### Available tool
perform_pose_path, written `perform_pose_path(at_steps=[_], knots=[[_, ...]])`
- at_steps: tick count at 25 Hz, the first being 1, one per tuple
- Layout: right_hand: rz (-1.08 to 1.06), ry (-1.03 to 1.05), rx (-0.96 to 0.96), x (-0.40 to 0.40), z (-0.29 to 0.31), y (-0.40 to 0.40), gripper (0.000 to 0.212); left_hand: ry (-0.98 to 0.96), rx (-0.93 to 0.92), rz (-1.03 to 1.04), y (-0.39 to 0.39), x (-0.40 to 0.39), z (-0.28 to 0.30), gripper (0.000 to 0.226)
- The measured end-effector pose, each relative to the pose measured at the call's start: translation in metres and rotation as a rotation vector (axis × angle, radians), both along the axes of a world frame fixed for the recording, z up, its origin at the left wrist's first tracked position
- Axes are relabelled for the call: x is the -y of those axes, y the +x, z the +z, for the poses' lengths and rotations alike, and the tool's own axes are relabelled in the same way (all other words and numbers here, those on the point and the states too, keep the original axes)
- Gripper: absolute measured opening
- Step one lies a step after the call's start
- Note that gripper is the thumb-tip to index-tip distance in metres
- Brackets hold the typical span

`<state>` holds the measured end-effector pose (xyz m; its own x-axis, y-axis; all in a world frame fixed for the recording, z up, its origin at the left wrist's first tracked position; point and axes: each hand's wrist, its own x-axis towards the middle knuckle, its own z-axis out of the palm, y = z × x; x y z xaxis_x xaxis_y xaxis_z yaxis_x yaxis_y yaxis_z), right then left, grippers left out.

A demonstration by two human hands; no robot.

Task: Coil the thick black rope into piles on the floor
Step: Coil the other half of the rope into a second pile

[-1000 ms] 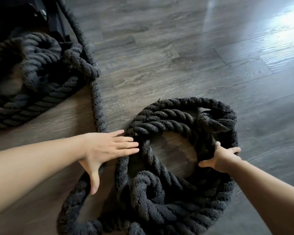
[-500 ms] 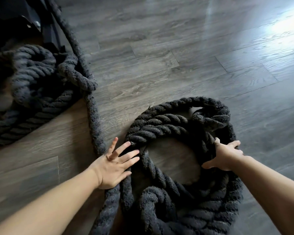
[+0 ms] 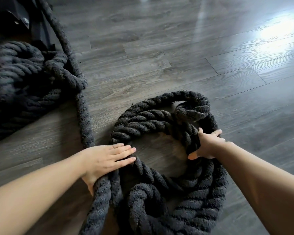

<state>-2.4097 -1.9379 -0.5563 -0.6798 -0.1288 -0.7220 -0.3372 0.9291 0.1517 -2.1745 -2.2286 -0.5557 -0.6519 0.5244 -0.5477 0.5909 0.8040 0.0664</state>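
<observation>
Two piles of thick black rope [image 3: 153, 122] lay on the grey wood floor [image 3: 185, 53]. We had the near pile [image 3: 176, 197] right in front of us, a round ring with bare floor showing in the middle. The far pile [image 3: 22, 82] sat at the left edge, close to a dark thing [image 3: 12, 16] in the corner (we could not tell what it was). One long piece of rope [image 3: 83, 112] ran past the far pile and down to our left hand [image 3: 105, 160].

Our left hand lay flat on the left side of the ring, fingers straight and close together, thumb tucked down beside the rope. It pressed the rope but did not wrap around it. Our right hand [image 3: 206, 145] was clamped on the right side of the ring, thumb inside the ring and fingers curled over the top.
</observation>
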Motion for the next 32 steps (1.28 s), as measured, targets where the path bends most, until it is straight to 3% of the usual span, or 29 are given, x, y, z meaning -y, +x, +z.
perform_pose_path(at_steps=[9,11,14,15,18,23,25,27,29,32], knots=[[0.11,-0.157,-0.065,0.021,0.001,-0.018,0.116,-0.224,-0.033,0.047,-0.015,-0.026,0.002,0.155],[0.195,-0.259,-0.14,0.036,0.007,-0.017,0.096,-0.266,-0.03,0.139,-0.012,-0.033,-0.001,0.137],[0.225,-0.439,-0.192,0.074,0.011,0.008,0.064,-0.284,-0.075,0.381,-0.024,-0.044,-0.006,0.087],[0.202,-0.493,-0.176,0.089,0.013,0.02,0.056,-0.316,-0.085,0.407,-0.032,-0.049,-0.007,0.084],[0.225,-0.585,-0.087,0.124,0.026,0.05,0.041,-0.402,0.005,0.535,-0.058,-0.062,-0.007,0.098],[0.436,-0.407,-0.022,0.129,0.045,0.055,0.045,-0.254,-0.023,1.003,-0.112,-0.074,-0.014,0.069],[0.623,-0.258,-0.108,0.123,0.047,0.04,0.07,-0.274,0.01,1.22,-0.139,-0.072,-0.012,0.048],[0.762,-0.102,-0.176,0.119,0.048,0.02,0.106,-0.322,0.014,1.238,-0.155,-0.076,-0.01,0.043],[0.831,-0.027,-0.204,0.117,0.046,0.006,0.113,-0.354,0.005,1.131,-0.159,-0.084,-0.003,0.06],[0.882,-0.022,-0.206,0.123,0.035,-0.005,0.1,-0.359,0.007,0.998,-0.151,-0.083,0.021,0.112]])
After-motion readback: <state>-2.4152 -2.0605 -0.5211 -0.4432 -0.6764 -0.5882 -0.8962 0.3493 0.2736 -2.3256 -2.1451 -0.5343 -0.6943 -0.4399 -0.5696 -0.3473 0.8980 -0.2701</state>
